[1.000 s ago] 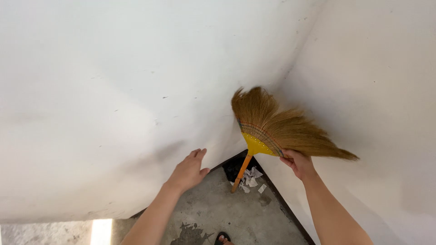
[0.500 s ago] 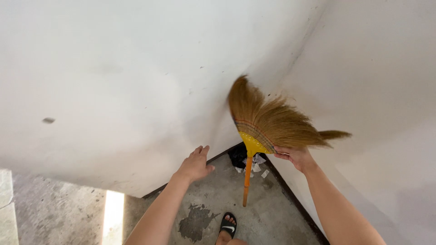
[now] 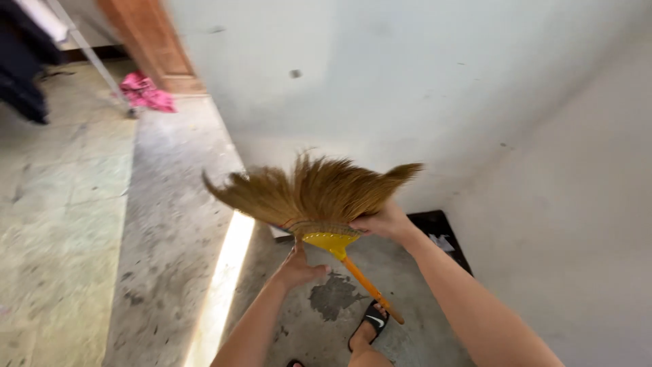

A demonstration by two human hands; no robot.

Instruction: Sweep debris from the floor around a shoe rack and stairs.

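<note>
1. The right hand point(image 3: 384, 222) grips the broom point(image 3: 316, 197) at the base of its bristle fan, fingers curled shut over the bound edge where the straw meets the yellow plastic collar point(image 3: 331, 241).
2. The broom is held upside down in the air: the brown bristles spread upward and to the left, and the orange handle point(image 3: 370, 289) slants down and to the right, its end hanging above the floor near the person's foot.
3. The left hand point(image 3: 299, 268) sits just under the yellow collar; its fingers are partly bent, and whether they touch the broom or close on it cannot be told.
4. A black sandal point(image 3: 372, 319) on the person's foot stands on the concrete floor point(image 3: 156, 272), beside a dark damp patch point(image 3: 333, 295).
5. The white walls point(image 3: 407, 81) meet in a corner to the right, with a dark skirting strip point(image 3: 441, 224) and a few scraps of paper point(image 3: 443, 241) at its foot; that side is tight.
6. To the left the floor runs open, crossed by a bright strip of sunlight point(image 3: 221, 285), towards a wooden door frame point(image 3: 153, 44), a pink cloth point(image 3: 146, 92) and a pale metal pole point(image 3: 95, 61) well away from the hands.
</note>
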